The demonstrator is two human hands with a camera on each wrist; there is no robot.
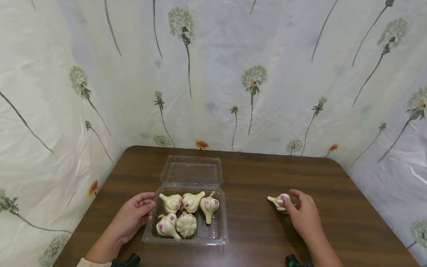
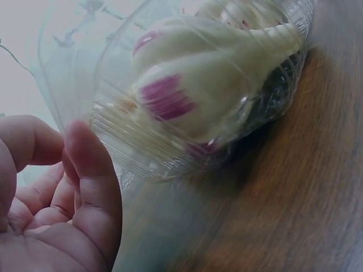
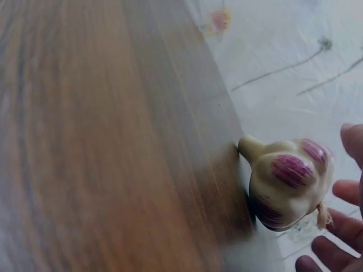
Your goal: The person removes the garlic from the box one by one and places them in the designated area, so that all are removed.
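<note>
A clear plastic clamshell box (image 1: 218, 237) lies with its lid folded back, and several garlic bulbs (image 1: 186, 225) with purple patches sit in it. At the box's left edge is my left hand (image 1: 135, 215); its thumb and forefinger pinch the rim, as the left wrist view shows. Farther right, a single garlic bulb (image 3: 289, 181) rests on the table, its stem pointing left in the head view. My right hand (image 1: 301, 213) is right beside that bulb. Its thumb and fingers (image 3: 334, 255) are spread at the bulb's root end and not closed round it.
The box's transparent lid (image 1: 191, 170) lies behind it on the brown wooden table (image 1: 247, 181). A pale cloth printed with dandelions (image 1: 213, 74) hangs behind the table and along both sides.
</note>
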